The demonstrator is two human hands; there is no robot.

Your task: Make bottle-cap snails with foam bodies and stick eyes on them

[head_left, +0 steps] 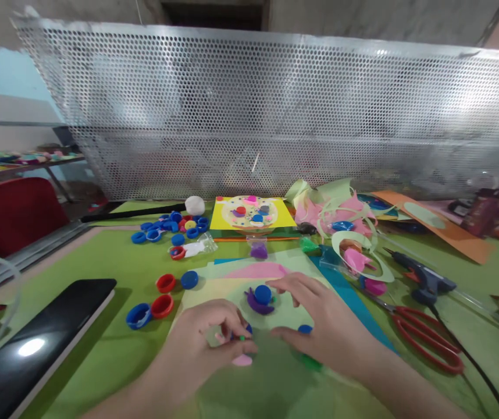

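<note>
Here, the left hand (201, 331) curls by a tiny green dot (242, 337), grip unclear, and the right hand (319, 305) spreads fingers near a round blue plastic cap (262, 295).

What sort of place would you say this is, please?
It looks like a craft workspace, perhaps a workshop or classroom: a glue gun and red-handled scissors lie on the green-topped table, near cut paper scraps.
</note>
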